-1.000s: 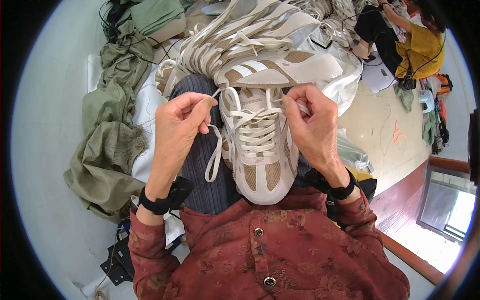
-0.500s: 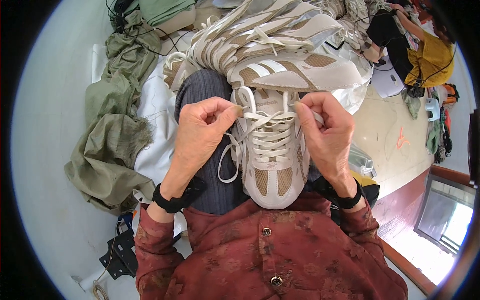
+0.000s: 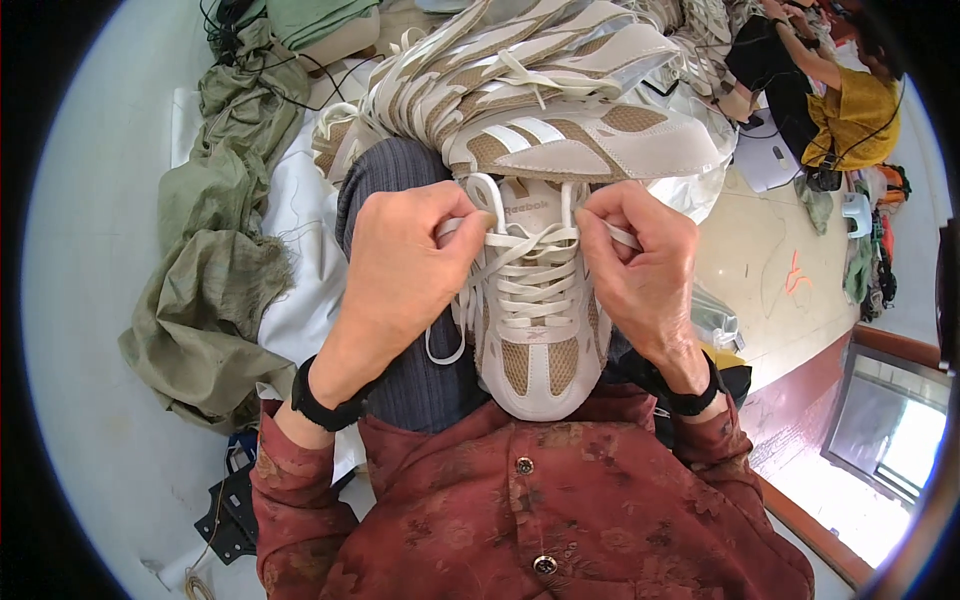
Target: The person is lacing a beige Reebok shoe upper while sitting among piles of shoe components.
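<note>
Between my knees rests a cream and tan sneaker (image 3: 541, 365), its toe pointing toward me. White shoelaces (image 3: 535, 285) cross over its tongue and come together near the top. My left hand (image 3: 405, 265) pinches a lace at the shoe's upper left. On the other side, my right hand (image 3: 645, 270) pinches a lace too, and a piece of it sticks out past the fingers. A loose lace loop hangs at the shoe's left side, partly behind my left hand. Just beyond the tongue lies another sneaker (image 3: 590, 140) on its side.
Behind it, several matching sneakers (image 3: 430, 95) are stacked in a row. Olive cloth (image 3: 215, 310) lies on white sheeting (image 3: 305, 270) at the left. At the far right a person in a yellow top (image 3: 860, 115) sits beside more shoes.
My left hand has turned over a little and moved closer to the lace crossing. The loose loop on the left has shifted. My right hand keeps its pinch, and the view has moved slightly.
</note>
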A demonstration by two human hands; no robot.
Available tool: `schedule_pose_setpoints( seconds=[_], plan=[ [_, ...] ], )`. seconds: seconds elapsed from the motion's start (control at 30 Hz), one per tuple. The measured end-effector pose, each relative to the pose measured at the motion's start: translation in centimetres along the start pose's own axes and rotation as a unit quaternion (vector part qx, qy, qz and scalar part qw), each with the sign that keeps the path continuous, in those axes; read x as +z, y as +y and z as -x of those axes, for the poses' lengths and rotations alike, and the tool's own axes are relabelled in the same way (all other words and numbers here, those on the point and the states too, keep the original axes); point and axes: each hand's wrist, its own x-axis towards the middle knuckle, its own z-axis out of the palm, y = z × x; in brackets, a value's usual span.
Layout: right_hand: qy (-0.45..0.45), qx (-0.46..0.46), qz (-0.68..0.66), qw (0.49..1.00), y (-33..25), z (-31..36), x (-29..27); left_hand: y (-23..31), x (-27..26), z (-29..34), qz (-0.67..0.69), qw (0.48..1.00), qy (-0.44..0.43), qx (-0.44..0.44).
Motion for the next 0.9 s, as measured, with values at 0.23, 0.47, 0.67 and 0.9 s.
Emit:
schedule_pose_setpoints(
  seconds=[0.23,0.47,0.67,0.9],
  plan=[
    [0.032,0.184,-0.257,0.948,0.3,0.0,-0.3,-0.3,0.4,-1.2,-0.029,0.996,0.005,0.086],
    [-0.033,-0.028,-0.009,0.999,0.3,-0.3,-0.8,-1.8,-0.7,-0.6,0.221,0.966,-0.092,-0.1],
    [-0.067,-0.093,0.096,0.989,-4.1,0.5,-0.6,-1.8,0.8,-0.7,0.277,0.951,-0.086,-0.106],
    [-0.159,-0.127,0.123,0.971,-1.7,-4.1,1.3,-1.6,0.7,-0.4,0.221,0.968,-0.06,-0.105]
  ],
)
